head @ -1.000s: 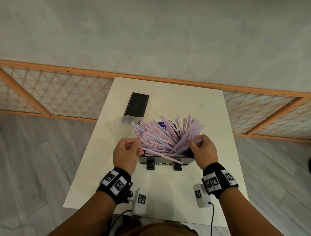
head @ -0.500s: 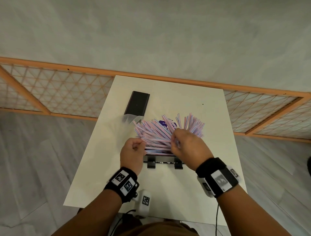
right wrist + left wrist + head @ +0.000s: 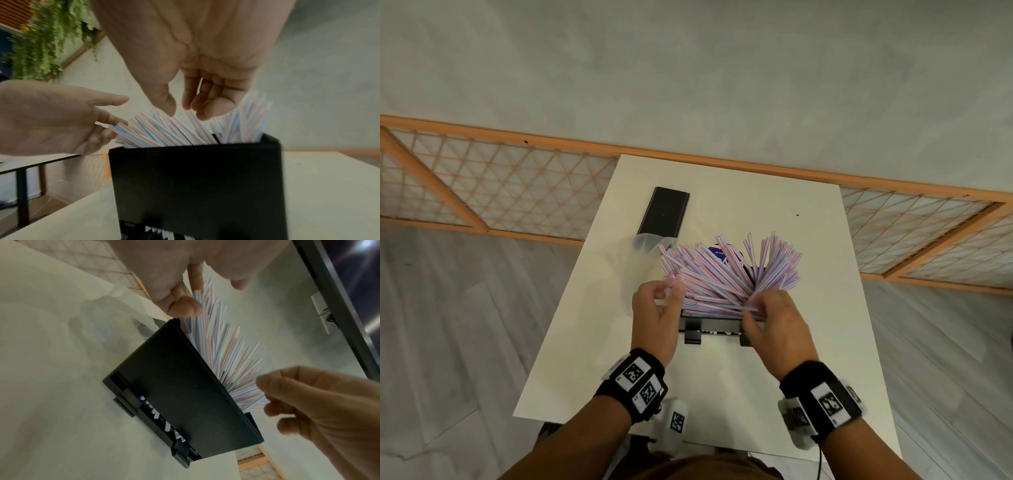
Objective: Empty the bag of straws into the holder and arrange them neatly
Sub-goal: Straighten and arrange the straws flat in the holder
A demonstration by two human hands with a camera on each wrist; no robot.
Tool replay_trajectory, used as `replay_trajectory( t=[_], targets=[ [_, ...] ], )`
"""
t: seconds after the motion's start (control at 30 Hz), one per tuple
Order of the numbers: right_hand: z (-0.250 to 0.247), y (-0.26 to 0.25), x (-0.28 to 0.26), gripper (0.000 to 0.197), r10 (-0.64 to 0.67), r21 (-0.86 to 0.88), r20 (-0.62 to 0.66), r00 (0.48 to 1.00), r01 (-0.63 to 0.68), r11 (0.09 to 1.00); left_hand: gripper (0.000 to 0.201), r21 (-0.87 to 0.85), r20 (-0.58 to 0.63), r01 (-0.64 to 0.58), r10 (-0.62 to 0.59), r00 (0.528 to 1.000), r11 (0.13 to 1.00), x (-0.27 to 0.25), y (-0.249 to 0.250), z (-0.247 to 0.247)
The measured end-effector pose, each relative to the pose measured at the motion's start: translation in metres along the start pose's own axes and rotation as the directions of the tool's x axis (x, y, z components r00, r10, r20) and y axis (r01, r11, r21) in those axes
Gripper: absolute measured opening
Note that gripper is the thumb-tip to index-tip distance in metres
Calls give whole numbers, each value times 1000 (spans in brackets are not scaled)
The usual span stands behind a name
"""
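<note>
Straws (image 3: 726, 274) already in the holder (image 3: 185, 395) but splayed; left hand (image 3: 654, 308) and right hand (image 3: 777, 322), fingers relaxed, brush them; tidying remains.

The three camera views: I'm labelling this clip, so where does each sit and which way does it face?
Head: worn high, facing down at the table; shows both forearms, left hand and right hand at the straws.
Left wrist: low beside the holder, facing along the hand; both hands show.
Right wrist: in front of the holder's wall, facing along the hand; both hands show.
Shared: all three show holder and straws.
</note>
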State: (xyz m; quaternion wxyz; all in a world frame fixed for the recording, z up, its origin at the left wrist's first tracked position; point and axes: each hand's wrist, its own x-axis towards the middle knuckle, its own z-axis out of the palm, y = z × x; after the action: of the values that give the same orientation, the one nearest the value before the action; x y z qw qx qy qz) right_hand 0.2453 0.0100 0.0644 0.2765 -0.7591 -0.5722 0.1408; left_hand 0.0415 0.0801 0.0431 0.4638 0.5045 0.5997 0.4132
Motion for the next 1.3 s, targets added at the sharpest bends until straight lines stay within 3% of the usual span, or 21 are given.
replay_trajectory(
  t=[0.1, 0.2, 0.37, 0.5, 0.67, 0.8, 0.9, 1.07, 1.13, 1.3],
  targets=[
    [0, 22, -4, 26, 276, 177, -114, 954, -254, 951, 57, 95, -21, 55, -53, 998, 994, -5, -1, 1],
    [0, 34, 7, 51, 381, 309, -84, 921, -339, 889, 67, 114, -7, 117, -117, 993, 987, -5, -3, 1],
    [5, 39, 23, 44, 242, 182, 5, 970, -238, 954, 62, 165, 118, 129, -149, 982, 978, 4, -8, 2],
    [16, 25, 22, 37, 44, 119, 69, 997, -52, 992, 50, 233, 145, 86, -122, 982, 969, 12, -17, 5],
    [41, 9, 22, 31, -208, -34, 111, 972, 213, 977, 27, 291, 149, 57, -104, 983, 955, 21, -14, 3],
    [52, -3, 26, 32, -326, -69, 185, 927, 344, 937, 26, 314, 198, -42, -22, 980, 949, 20, -15, 2],
    [53, -10, 23, 34, -311, 11, 260, 914, 320, 947, 22, 315, 187, -64, 4, 982, 947, 17, -14, 4],
    [48, -8, 24, 14, -137, 10, 276, 951, 140, 990, 14, 181, 106, 26, -46, 993, 983, 3, -2, 2],
    [47, -5, 22, 25, -109, -27, 311, 944, 123, 992, 23, 139, 102, 21, -36, 994, 990, -3, 2, 2],
    [54, -6, 14, 66, -158, -189, 422, 893, 257, 948, 58, 72, 164, 7, -18, 986, 997, -9, 9, 5]
  ],
)
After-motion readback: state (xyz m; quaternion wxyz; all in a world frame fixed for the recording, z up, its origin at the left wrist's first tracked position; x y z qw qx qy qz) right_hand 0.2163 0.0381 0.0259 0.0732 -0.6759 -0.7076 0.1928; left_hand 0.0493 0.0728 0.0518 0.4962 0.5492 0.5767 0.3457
